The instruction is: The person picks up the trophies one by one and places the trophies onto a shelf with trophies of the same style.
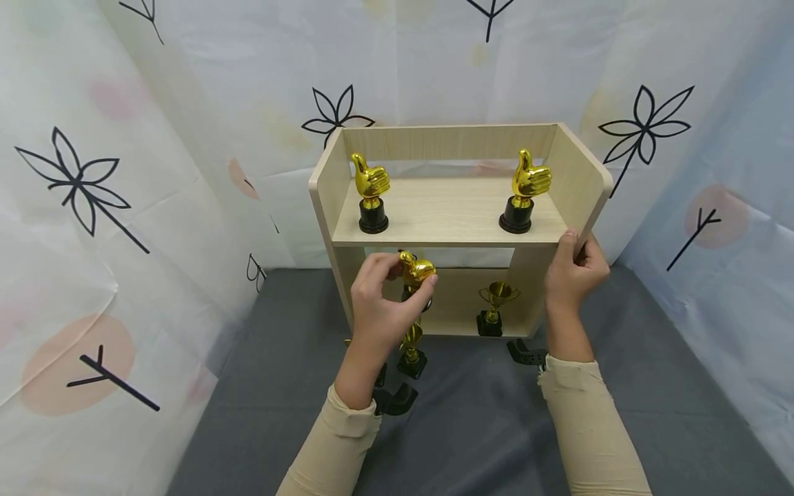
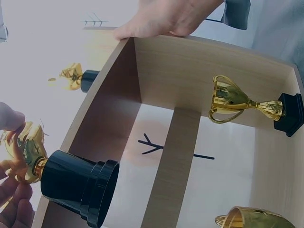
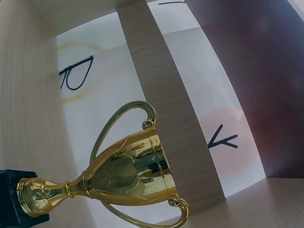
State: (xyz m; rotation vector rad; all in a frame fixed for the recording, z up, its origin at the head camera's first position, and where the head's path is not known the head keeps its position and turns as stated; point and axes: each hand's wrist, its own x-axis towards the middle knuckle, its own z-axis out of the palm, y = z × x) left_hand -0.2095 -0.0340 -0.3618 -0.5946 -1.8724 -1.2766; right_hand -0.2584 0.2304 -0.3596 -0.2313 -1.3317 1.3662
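Note:
My left hand pinches a gold thumbs-up trophy by its gold top, in front of the shelf's lower opening. In the left wrist view its round black base points toward the shelf's inside. With fingers and thumb, my right hand grips the right side panel of the wooden shelf. Two more thumbs-up trophies stand on the upper board, one at the left and one at the right. On the lower level, a gold cup trophy stands upright at the right.
Below my left hand, another gold cup trophy stands on the grey cloth before the shelf. Part of a further dark-based item shows beside my left wrist, mostly hidden. Pale patterned fabric surrounds the table at the back and sides.

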